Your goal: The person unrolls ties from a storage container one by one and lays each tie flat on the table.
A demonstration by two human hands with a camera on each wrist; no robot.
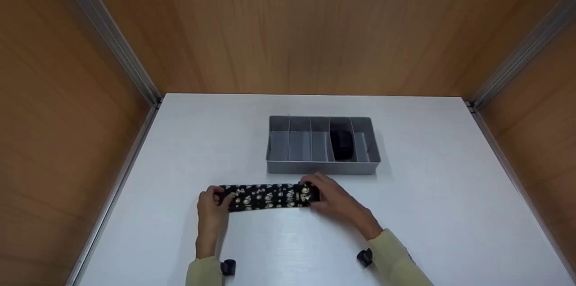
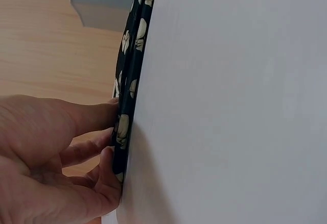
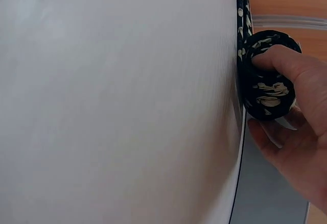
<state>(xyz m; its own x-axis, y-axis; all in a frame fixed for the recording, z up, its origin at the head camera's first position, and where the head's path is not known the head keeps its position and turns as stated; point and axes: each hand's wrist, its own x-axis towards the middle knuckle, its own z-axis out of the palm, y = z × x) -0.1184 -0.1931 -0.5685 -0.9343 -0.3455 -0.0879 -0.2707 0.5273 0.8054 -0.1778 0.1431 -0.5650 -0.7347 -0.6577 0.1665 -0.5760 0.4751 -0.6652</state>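
Note:
A folded strip of black cloth (image 1: 267,197) with a cream print lies lengthwise on the white table. My left hand (image 1: 210,212) is at its left end, and in the left wrist view the thumb and fingers (image 2: 104,183) pinch that end near the tabletop. At the other end my right hand (image 1: 335,203) grips the part that is rolled up. The right wrist view shows this roll (image 3: 271,94) from its coiled side, with the thumb on the coil and fingers underneath. Between the hands the cloth lies flat in layers.
Behind the cloth stands a grey box (image 1: 321,167) with several compartments. A dark rolled bundle (image 1: 343,144) sits in the second compartment from the right. Wooden panels (image 1: 288,29) close off the table at the back and both sides.

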